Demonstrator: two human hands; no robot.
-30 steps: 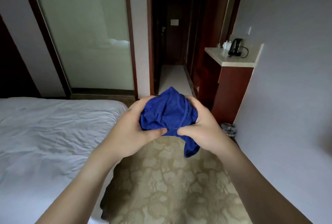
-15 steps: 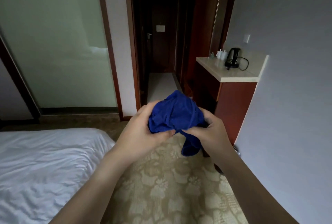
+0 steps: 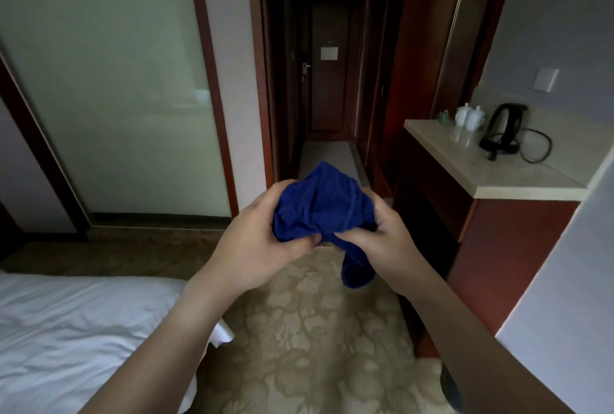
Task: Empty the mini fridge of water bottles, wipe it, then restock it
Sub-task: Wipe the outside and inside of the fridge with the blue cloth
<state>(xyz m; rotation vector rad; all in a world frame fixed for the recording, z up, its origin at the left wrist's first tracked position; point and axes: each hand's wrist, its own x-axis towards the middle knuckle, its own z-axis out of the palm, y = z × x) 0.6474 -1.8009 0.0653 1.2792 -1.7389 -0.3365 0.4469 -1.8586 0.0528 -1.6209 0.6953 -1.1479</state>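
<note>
Right now I hold the bunched blue cloth (image 3: 324,206) in front of me above the patterned carpet (image 3: 319,330), my left hand (image 3: 259,241) curled round its left side and my right hand (image 3: 382,241) pinching its lower edge. One end hangs down. To my right a kettle (image 3: 503,128) stands on the counter (image 3: 498,167).

Arms: bare to the frame edge (no sleeves visible)
Left hand (image 3: 255,241): bare
Right hand (image 3: 387,242): bare
</note>
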